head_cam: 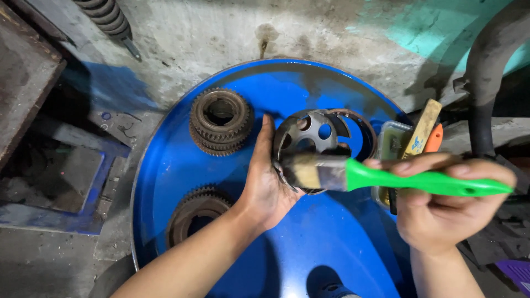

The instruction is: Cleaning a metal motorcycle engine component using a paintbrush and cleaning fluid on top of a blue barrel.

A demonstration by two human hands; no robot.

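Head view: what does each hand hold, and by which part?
The left hand grips a round metal part with holes by its lower left edge. The right hand holds a brush by its green handle, bristles against that part.

A: What lies beyond the round blue drum lid worktop [165,165]?

B: A rough grey concrete floor [193,38], stained and scuffed, with a patch of turquoise paint [425,27] at the far right.

A: And to the left?

B: A rusty dark metal slab [25,72] at the far left corner, with a blue-edged square metal frame [72,187] nearer. A dark coil spring [107,16] pokes in at the far edge.

A: The right side?

B: A curved black rubber hose [486,66] bends down there. Light is dim, shadows heavy on the left.
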